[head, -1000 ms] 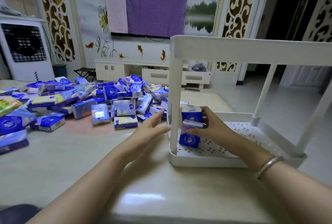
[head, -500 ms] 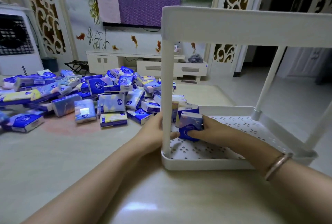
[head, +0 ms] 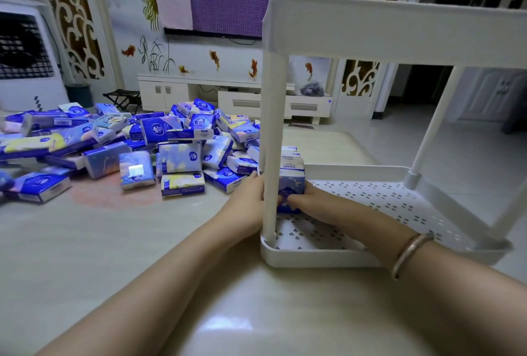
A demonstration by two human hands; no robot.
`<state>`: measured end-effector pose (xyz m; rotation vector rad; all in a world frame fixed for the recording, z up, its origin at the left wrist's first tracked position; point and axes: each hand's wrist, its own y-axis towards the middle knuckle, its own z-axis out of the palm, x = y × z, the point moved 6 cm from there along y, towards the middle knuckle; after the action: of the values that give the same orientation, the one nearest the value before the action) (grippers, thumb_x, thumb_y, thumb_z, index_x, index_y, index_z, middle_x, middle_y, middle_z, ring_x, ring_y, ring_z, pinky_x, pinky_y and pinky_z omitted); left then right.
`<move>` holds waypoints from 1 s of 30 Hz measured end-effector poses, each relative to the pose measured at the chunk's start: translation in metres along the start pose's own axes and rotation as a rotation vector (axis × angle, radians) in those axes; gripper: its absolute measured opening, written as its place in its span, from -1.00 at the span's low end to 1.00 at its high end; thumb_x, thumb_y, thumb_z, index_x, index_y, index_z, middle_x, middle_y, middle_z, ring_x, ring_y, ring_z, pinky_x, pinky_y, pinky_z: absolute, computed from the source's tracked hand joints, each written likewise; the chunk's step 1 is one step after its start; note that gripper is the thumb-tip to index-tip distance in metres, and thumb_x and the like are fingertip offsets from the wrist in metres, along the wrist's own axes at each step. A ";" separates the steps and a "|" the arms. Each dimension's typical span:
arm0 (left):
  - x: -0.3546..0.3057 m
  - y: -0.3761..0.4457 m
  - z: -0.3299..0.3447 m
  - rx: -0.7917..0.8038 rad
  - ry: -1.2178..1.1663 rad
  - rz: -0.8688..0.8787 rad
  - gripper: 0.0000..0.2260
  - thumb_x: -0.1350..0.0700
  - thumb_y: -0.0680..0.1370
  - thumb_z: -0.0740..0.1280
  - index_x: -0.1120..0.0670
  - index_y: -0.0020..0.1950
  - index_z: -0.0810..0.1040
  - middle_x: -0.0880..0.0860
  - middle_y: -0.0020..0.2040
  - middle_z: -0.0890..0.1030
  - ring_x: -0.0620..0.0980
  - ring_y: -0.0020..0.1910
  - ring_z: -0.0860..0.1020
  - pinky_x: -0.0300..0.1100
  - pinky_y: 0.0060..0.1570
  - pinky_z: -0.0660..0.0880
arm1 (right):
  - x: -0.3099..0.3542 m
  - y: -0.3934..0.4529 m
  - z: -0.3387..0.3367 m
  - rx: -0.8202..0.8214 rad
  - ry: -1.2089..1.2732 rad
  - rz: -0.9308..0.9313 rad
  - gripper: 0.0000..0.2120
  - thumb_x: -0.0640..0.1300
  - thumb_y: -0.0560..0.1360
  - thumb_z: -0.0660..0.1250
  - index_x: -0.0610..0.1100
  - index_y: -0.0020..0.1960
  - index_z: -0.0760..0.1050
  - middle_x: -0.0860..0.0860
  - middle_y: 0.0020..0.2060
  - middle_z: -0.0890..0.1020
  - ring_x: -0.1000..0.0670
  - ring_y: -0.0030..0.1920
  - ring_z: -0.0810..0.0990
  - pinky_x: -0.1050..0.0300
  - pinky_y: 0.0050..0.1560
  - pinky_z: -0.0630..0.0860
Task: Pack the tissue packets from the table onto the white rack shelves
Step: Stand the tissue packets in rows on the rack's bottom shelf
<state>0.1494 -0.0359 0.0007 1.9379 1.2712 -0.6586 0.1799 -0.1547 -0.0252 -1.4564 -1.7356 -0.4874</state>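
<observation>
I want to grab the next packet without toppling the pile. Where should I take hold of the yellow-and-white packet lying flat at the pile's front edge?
Pinch the yellow-and-white packet across its two long edges, coming from above and the near side. It lies flat on the table, with its front edge unobstructed.

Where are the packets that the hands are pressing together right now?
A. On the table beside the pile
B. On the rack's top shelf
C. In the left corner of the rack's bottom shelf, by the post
C: the right hand and left hand hold the upright tissue packets on the perforated bottom shelf, against the corner post.
</observation>
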 end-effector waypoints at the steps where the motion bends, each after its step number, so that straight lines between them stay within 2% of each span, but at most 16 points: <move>1: -0.001 -0.001 0.000 0.006 0.007 -0.001 -0.77 0.22 0.56 0.29 -0.08 0.12 0.50 -0.08 0.06 0.56 0.07 0.34 0.40 -0.07 0.36 0.27 | 0.000 -0.002 -0.001 0.002 -0.006 0.008 -0.55 -0.11 0.43 0.20 0.09 0.30 0.27 -0.09 0.35 0.42 -0.10 0.46 0.23 -0.08 0.48 0.16; 3: -0.001 -0.001 0.000 0.006 0.013 -0.005 -0.82 0.22 0.55 0.29 -0.04 0.08 0.49 -0.09 0.05 0.56 0.03 0.24 0.47 -0.14 0.26 0.34 | -0.002 -0.007 -0.006 -0.012 -0.017 0.033 -0.59 -0.14 0.51 0.20 0.02 0.34 0.28 -0.09 0.34 0.43 -0.08 0.38 0.34 -0.04 0.42 0.26; 4: 0.001 -0.002 -0.001 -0.004 0.002 -0.020 -0.82 0.21 0.55 0.31 -0.01 0.11 0.50 -0.06 0.04 0.58 -0.01 0.17 0.50 -0.25 0.11 0.38 | -0.003 -0.011 -0.009 -0.018 -0.026 0.047 -0.56 -0.12 0.53 0.21 0.00 0.39 0.25 -0.09 0.34 0.44 -0.06 0.34 0.40 0.00 0.37 0.32; 6: 0.001 -0.005 -0.004 -0.013 -0.048 -0.047 -0.70 0.19 0.54 0.33 -0.03 0.24 0.46 -0.12 -0.03 0.54 -0.25 -0.03 0.50 -0.50 -0.16 0.35 | -0.003 -0.023 -0.015 -0.034 -0.036 0.056 -0.44 -0.05 0.55 0.25 -0.01 0.49 0.13 -0.06 0.38 0.40 -0.05 0.33 0.41 0.10 0.25 0.36; 7: 0.003 -0.006 -0.005 -0.013 -0.089 -0.063 -0.62 0.19 0.54 0.34 -0.04 0.33 0.42 -0.18 -0.03 0.51 -0.32 -0.08 0.47 -0.53 -0.21 0.35 | -0.002 -0.030 -0.020 -0.061 -0.038 0.044 -0.39 -0.04 0.56 0.25 -0.02 0.52 0.08 -0.04 0.43 0.34 -0.05 0.38 0.37 0.12 0.22 0.33; 9: 0.006 -0.009 -0.008 -0.030 -0.181 -0.105 -0.56 0.18 0.53 0.36 -0.07 0.38 0.38 -0.20 0.05 0.48 -0.31 -0.01 0.46 -0.52 -0.16 0.35 | 0.003 -0.051 -0.030 -0.128 -0.026 0.002 -0.40 -0.09 0.57 0.23 -0.02 0.53 0.05 0.02 0.48 0.27 -0.01 0.43 0.30 0.16 0.22 0.30; 10: 0.007 -0.011 -0.011 -0.037 -0.211 -0.120 -0.57 0.16 0.52 0.37 -0.10 0.36 0.39 -0.19 0.11 0.48 -0.25 0.07 0.46 -0.46 -0.07 0.38 | 0.008 -0.062 -0.035 -0.173 -0.034 -0.033 -0.44 -0.12 0.57 0.22 -0.01 0.50 0.11 0.04 0.46 0.30 0.01 0.41 0.32 0.19 0.19 0.32; 12: 0.009 -0.017 -0.021 -0.059 -0.229 -0.144 -0.55 0.05 0.48 0.42 -0.08 0.35 0.41 -0.17 0.27 0.47 -0.20 0.26 0.43 -0.25 0.23 0.39 | 0.016 -0.086 -0.044 -0.282 -0.082 -0.129 -0.58 -0.16 0.55 0.22 0.02 0.38 0.28 0.06 0.33 0.45 0.07 0.25 0.44 0.21 0.07 0.41; 14: 0.011 -0.024 -0.035 -0.085 -0.213 -0.161 -0.41 -0.01 0.47 0.43 -0.04 0.46 0.33 -0.14 0.40 0.41 -0.16 0.36 0.38 -0.10 0.38 0.32 | 0.026 -0.110 -0.048 -0.356 -0.075 -0.215 -0.71 -0.22 0.52 0.21 0.03 0.20 0.41 0.10 0.12 0.56 0.11 0.01 0.52 0.24 -0.10 0.50; 16: 0.012 -0.032 -0.054 -0.142 -0.135 -0.176 -0.43 0.04 0.52 0.39 -0.02 0.49 0.29 -0.11 0.40 0.40 -0.11 0.28 0.45 -0.14 0.31 0.36 | 0.038 -0.129 -0.046 -0.381 -0.049 -0.294 -0.72 -0.28 0.49 0.19 0.03 0.08 0.47 0.11 -0.02 0.60 0.07 -0.11 0.53 0.24 -0.21 0.50; 18: 0.014 -0.038 -0.073 -0.201 0.013 -0.163 -0.49 0.10 0.54 0.35 0.00 0.47 0.31 -0.06 0.35 0.43 -0.07 0.07 0.51 -0.21 0.11 0.38 | 0.055 -0.144 -0.040 -0.384 -0.033 -0.379 -0.74 -0.28 0.46 0.19 0.02 0.01 0.50 0.10 -0.12 0.64 0.03 -0.12 0.55 0.18 -0.21 0.51; 19: 0.019 -0.040 -0.081 -0.218 0.108 -0.162 -0.51 0.15 0.54 0.33 0.03 0.46 0.33 -0.03 0.33 0.45 -0.03 0.05 0.52 -0.23 0.07 0.36 | 0.066 -0.150 -0.036 -0.379 -0.023 -0.421 -0.77 -0.24 0.43 0.19 0.01 -0.01 0.51 0.08 -0.16 0.65 0.03 -0.13 0.56 0.15 -0.19 0.51; 21: 0.032 -0.040 -0.092 -0.223 0.307 -0.149 -0.57 0.20 0.52 0.30 0.06 0.39 0.39 0.04 0.32 0.48 0.04 0.18 0.51 -0.17 0.17 0.39 | 0.089 -0.159 -0.024 -0.360 -0.018 -0.509 -0.74 -0.17 0.33 0.15 -0.02 -0.05 0.53 0.05 -0.21 0.66 0.00 -0.16 0.57 0.07 -0.14 0.51; 24: 0.059 -0.044 -0.092 -0.134 0.624 -0.218 -0.62 0.09 0.54 0.23 0.05 0.37 0.37 0.08 0.39 0.40 0.10 0.36 0.37 -0.05 0.30 0.32 | 0.118 -0.160 0.002 -0.266 0.006 -0.610 -0.73 -0.20 0.33 0.13 -0.09 -0.05 0.53 0.00 -0.22 0.66 -0.03 -0.16 0.61 -0.01 -0.09 0.55; 27: 0.074 -0.043 -0.087 -0.051 0.749 -0.266 -0.52 -0.04 0.59 0.16 0.03 0.49 0.20 0.05 0.52 0.19 0.11 0.48 0.16 0.02 0.41 0.19 | 0.140 -0.148 0.033 -0.195 -0.009 -0.654 -0.78 -0.19 0.39 0.15 -0.09 -0.04 0.52 0.04 -0.16 0.65 0.07 -0.09 0.62 0.13 -0.07 0.54; 30: 0.074 -0.040 -0.095 -0.082 0.880 -0.240 -0.54 -0.11 0.59 0.15 0.02 0.45 0.25 0.08 0.42 0.27 0.18 0.40 0.21 0.03 0.29 0.28 | 0.151 -0.121 0.060 -0.226 -0.082 -0.656 -0.75 -0.29 0.47 0.17 -0.05 0.04 0.50 0.11 -0.01 0.62 0.18 0.04 0.55 0.23 0.08 0.49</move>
<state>0.1436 0.0909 -0.0067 2.0872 2.0287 0.1999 0.0438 -0.0467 0.0786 -1.0293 -2.2768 -1.0014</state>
